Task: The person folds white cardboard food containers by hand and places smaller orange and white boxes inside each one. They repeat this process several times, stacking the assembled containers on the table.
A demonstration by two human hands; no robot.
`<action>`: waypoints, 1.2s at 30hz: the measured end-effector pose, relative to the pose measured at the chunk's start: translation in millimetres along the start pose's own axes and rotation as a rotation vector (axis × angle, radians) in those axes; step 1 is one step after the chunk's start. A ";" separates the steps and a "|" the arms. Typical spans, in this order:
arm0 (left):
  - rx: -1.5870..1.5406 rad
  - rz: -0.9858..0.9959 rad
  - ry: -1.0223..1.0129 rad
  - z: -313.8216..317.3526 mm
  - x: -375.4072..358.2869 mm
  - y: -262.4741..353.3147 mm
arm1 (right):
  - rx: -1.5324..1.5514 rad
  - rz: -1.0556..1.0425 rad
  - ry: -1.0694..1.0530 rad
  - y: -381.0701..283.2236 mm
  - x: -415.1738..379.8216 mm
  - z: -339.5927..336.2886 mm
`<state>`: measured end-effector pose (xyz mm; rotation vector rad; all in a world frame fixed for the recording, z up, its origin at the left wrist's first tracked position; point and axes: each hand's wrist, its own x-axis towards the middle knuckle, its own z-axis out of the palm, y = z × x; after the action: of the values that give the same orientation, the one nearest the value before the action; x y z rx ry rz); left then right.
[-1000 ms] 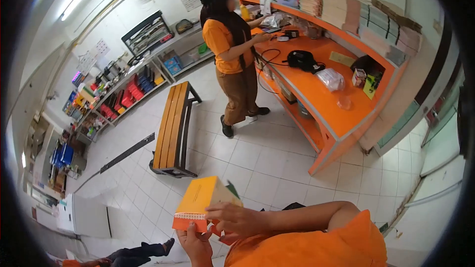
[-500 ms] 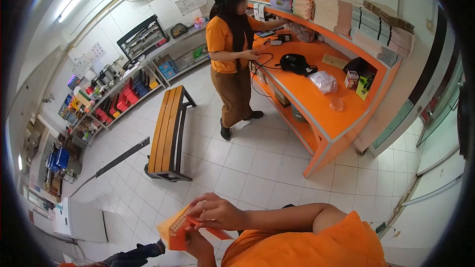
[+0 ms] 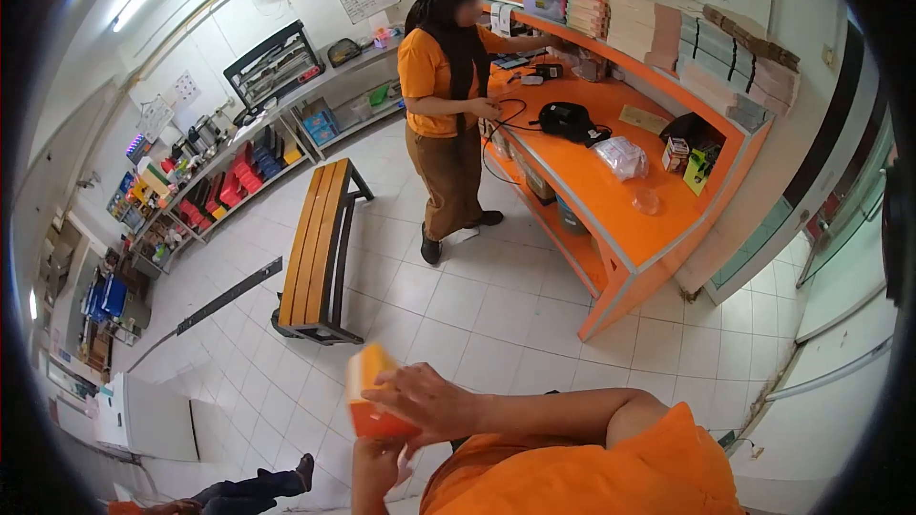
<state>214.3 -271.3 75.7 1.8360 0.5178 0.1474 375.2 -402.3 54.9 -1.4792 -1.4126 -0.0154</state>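
An orange and yellow folded card box (image 3: 372, 383) is held in front of my body at the bottom of the head view, slightly blurred. My left hand (image 3: 382, 458) grips it from below, with its fingers partly hidden. My right hand (image 3: 425, 401) lies across the near side of the box, its fingers bent against the card. A small pale bit shows beside my left hand; I cannot make out what it is.
An orange counter (image 3: 611, 219) stands ahead to the right, holding a black bag (image 3: 565, 122) and a clear plastic bag (image 3: 623, 158). A co-worker (image 3: 444, 114) stands there with a cable. A slatted bench (image 3: 315, 253) is nearer; another person's legs (image 3: 258, 488) show at lower left.
Both hands have moved the box up and to the right, and it has turned more upright. The flap beside my right hand no longer shows. The person at lower left has shifted a leg.
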 end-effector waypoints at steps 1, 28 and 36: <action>0.521 0.002 -0.106 -16.8 -3.1 -2.0 | -0.105 -0.074 -0.037 0.4 -2.0 -8.9; 0.434 0.334 0.549 51.0 -22.4 -12.2 | 1.072 0.868 -0.155 1.5 4.6 -0.2; -0.074 0.529 0.635 22.1 -14.7 1.7 | -0.202 -0.041 0.254 -1.8 43.7 28.6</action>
<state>209.4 -297.3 72.4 1.7991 0.4318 1.1155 369.9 -352.6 70.2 -1.5505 -1.2617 -0.3695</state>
